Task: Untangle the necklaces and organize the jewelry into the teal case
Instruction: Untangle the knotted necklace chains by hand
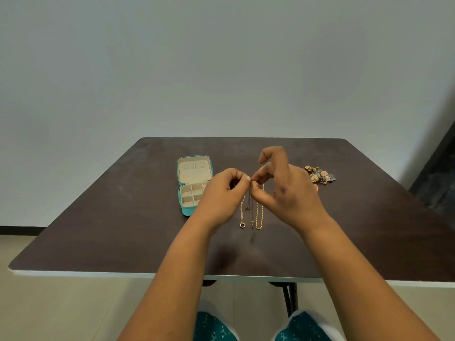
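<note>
Dark brown table [98,230] (white-edged) against a plain pale wall [172,70].

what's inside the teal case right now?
The open teal case shows bare beige compartments in the base and three small tabs in the lid, no jewelry visible. The left hand covers the base's right side, so those compartments cannot be checked.

Desk [123,230]: it stands in front of you, its far edge against the wall.
Case [194,184]: it lies open on the desk, left of your hands, lid part behind the compartment part.
Left hand [221,193]: you hold it above the desk's middle, just right of the case.
Right hand [288,190]: beside the left, fingertips meeting.
Necklaces [253,212]: they hang from your hands, between them, lower ends near the desk.
Jewelry pile [320,175]: on the desk, right of your right hand.
</note>
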